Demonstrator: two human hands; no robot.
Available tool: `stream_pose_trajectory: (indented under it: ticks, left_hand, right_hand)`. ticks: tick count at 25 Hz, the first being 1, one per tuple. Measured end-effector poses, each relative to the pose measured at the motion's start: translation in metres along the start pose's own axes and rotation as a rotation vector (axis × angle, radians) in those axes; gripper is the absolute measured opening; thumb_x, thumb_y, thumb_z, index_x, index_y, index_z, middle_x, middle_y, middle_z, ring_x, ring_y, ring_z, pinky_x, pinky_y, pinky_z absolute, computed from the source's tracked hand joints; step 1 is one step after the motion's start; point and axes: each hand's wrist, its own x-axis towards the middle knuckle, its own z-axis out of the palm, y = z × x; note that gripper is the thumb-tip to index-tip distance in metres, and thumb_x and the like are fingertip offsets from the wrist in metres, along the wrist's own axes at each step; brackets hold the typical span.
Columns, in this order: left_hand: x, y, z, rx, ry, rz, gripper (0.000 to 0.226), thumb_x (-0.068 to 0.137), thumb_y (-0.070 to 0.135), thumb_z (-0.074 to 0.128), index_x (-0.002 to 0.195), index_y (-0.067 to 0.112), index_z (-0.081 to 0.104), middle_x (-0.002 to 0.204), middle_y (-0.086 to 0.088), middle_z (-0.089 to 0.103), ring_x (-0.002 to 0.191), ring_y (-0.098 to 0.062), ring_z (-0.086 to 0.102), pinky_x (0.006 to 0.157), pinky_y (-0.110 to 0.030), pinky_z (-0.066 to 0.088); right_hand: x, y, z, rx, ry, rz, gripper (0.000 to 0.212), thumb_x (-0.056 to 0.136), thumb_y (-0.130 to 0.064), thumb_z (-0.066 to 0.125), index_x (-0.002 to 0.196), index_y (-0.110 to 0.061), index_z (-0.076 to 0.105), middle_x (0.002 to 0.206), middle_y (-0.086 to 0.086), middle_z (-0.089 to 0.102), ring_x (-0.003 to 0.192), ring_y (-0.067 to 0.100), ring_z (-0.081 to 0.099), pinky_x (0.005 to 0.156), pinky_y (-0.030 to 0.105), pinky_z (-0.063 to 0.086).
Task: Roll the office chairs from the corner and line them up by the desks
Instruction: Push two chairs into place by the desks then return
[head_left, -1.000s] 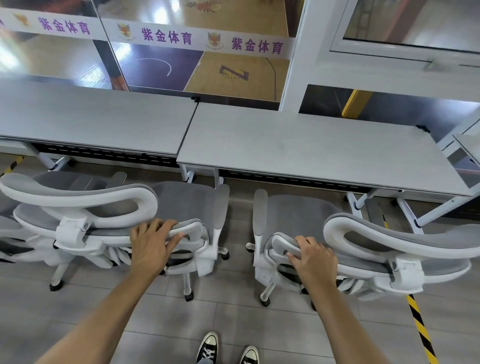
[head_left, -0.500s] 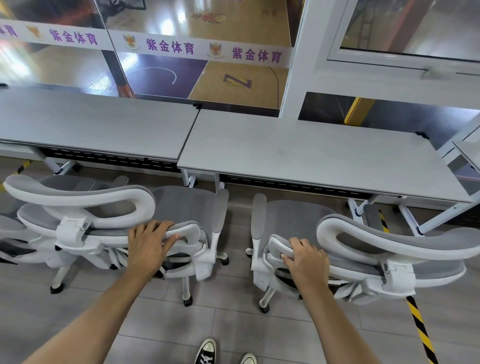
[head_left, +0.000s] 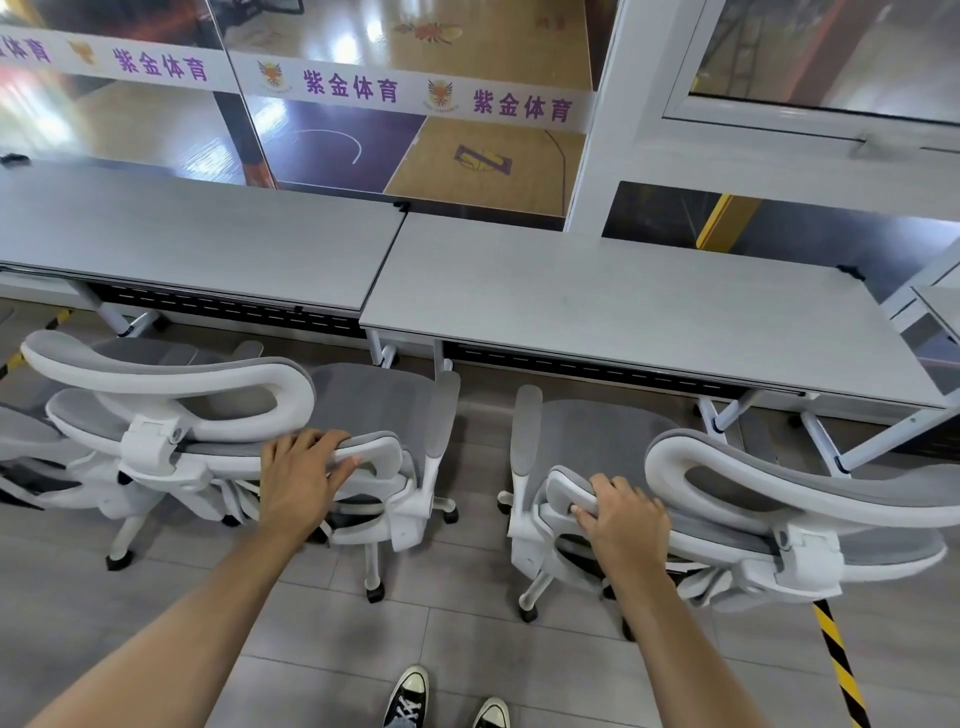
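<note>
Two white-framed office chairs with grey mesh stand side by side, facing the desks. My left hand (head_left: 301, 475) grips the top of the backrest of the left chair (head_left: 374, 410). My right hand (head_left: 621, 514) grips the backrest top of the right chair (head_left: 587, 441). The seats sit just short of the front edges of two grey desks, the left desk (head_left: 197, 244) and the right desk (head_left: 623, 312). Curved headrests rise beside each hand. Part of a third chair (head_left: 31, 457) shows at the far left.
Glass panels with purple lettering (head_left: 353, 88) rise behind the desks, beside a white pillar (head_left: 602, 119). Yellow-black floor tape (head_left: 841, 670) runs at lower right. White desk legs (head_left: 821, 431) stand under the right desk. My sneakers (head_left: 410, 696) are on the grey tiled floor.
Both chairs have rolled a little farther from me toward the desks, my hands staying on their backrests. The view has tilted slightly upward.
</note>
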Motion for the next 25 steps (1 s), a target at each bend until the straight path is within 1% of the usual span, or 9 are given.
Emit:
stream_pose_trajectory:
  ticks: [5, 8, 12, 13, 15, 17, 19, 22, 25]
  left_hand:
    - [-0.002, 0.001, -0.002, -0.016, -0.007, -0.009, 0.028, 0.090, 0.044, 0.067, 0.113, 0.028, 0.068, 0.104, -0.001, 0.066, 0.095, -0.029, 0.057, 0.088, -0.044, 0.037]
    - [-0.005, 0.003, -0.003, -0.015, -0.007, -0.015, 0.028, 0.090, 0.044, 0.068, 0.113, 0.028, 0.068, 0.103, -0.001, 0.066, 0.095, -0.029, 0.057, 0.087, -0.044, 0.036]
    - [-0.006, 0.002, -0.004, -0.031, -0.022, -0.012, 0.027, 0.091, 0.044, 0.067, 0.113, 0.028, 0.067, 0.105, -0.001, 0.066, 0.096, -0.029, 0.057, 0.089, -0.044, 0.036]
    - [-0.005, 0.002, -0.006, -0.047, -0.029, -0.014, 0.028, 0.092, 0.045, 0.064, 0.114, 0.028, 0.067, 0.106, -0.001, 0.066, 0.098, -0.028, 0.057, 0.090, -0.044, 0.036]
    - [-0.006, 0.003, -0.010, -0.077, -0.020, -0.013, 0.034, 0.094, 0.050, 0.054, 0.116, 0.027, 0.066, 0.110, 0.000, 0.066, 0.103, -0.027, 0.056, 0.093, -0.043, 0.036]
    - [-0.012, 0.005, -0.020, -0.091, -0.004, -0.012, 0.041, 0.091, 0.052, 0.043, 0.117, 0.028, 0.065, 0.113, 0.002, 0.065, 0.106, -0.025, 0.055, 0.094, -0.042, 0.036]
    - [-0.023, 0.010, -0.034, -0.100, 0.012, -0.011, 0.039, 0.092, 0.050, 0.040, 0.117, 0.031, 0.063, 0.115, 0.005, 0.064, 0.107, -0.024, 0.055, 0.096, -0.041, 0.035]
    - [-0.042, 0.016, -0.059, -0.130, 0.070, -0.027, 0.032, 0.091, 0.043, 0.046, 0.117, 0.032, 0.061, 0.116, 0.008, 0.062, 0.107, -0.025, 0.055, 0.097, -0.040, 0.034]
    - [-0.058, 0.011, -0.088, -0.137, 0.135, -0.037, 0.031, 0.090, 0.038, 0.053, 0.119, 0.031, 0.062, 0.121, 0.008, 0.062, 0.110, -0.022, 0.053, 0.100, -0.036, 0.031]
  right_hand:
    - [0.001, -0.002, -0.001, -0.002, 0.025, 0.001, 0.036, 0.067, -0.041, 0.086, 0.086, -0.020, 0.064, 0.074, 0.001, 0.063, 0.067, 0.027, 0.063, 0.064, 0.036, 0.045]
    - [0.002, -0.004, -0.004, -0.011, 0.006, 0.007, 0.035, 0.074, -0.045, 0.081, 0.096, -0.022, 0.065, 0.083, 0.000, 0.066, 0.076, 0.025, 0.064, 0.071, 0.036, 0.046]
    - [0.002, -0.004, -0.011, 0.027, -0.036, 0.037, 0.039, 0.086, -0.051, 0.065, 0.116, -0.027, 0.060, 0.106, -0.003, 0.067, 0.098, 0.023, 0.063, 0.086, 0.037, 0.043]
    - [0.002, -0.004, -0.012, 0.056, -0.040, 0.049, 0.041, 0.087, -0.052, 0.063, 0.120, -0.028, 0.059, 0.110, -0.003, 0.066, 0.102, 0.023, 0.061, 0.088, 0.038, 0.042]
    - [0.001, -0.004, -0.013, 0.138, -0.031, 0.056, 0.044, 0.088, -0.052, 0.059, 0.125, -0.027, 0.058, 0.115, -0.002, 0.065, 0.105, 0.024, 0.059, 0.091, 0.039, 0.043]
    - [0.001, -0.010, -0.014, 0.242, 0.019, 0.007, 0.043, 0.090, -0.047, 0.059, 0.126, -0.023, 0.059, 0.118, -0.002, 0.065, 0.107, 0.024, 0.058, 0.093, 0.040, 0.046]
    - [0.002, -0.025, -0.020, 0.325, 0.087, -0.073, 0.039, 0.092, -0.041, 0.060, 0.126, -0.022, 0.060, 0.122, -0.002, 0.064, 0.112, 0.023, 0.058, 0.096, 0.041, 0.047]
    - [0.009, -0.066, -0.033, 0.399, 0.152, -0.194, 0.040, 0.095, -0.036, 0.059, 0.131, -0.022, 0.058, 0.130, -0.002, 0.061, 0.121, 0.022, 0.055, 0.103, 0.041, 0.043]
    - [0.013, -0.122, -0.052, 0.456, 0.188, -0.344, 0.047, 0.095, -0.043, 0.046, 0.136, -0.023, 0.057, 0.137, -0.003, 0.058, 0.125, 0.021, 0.053, 0.108, 0.038, 0.038]
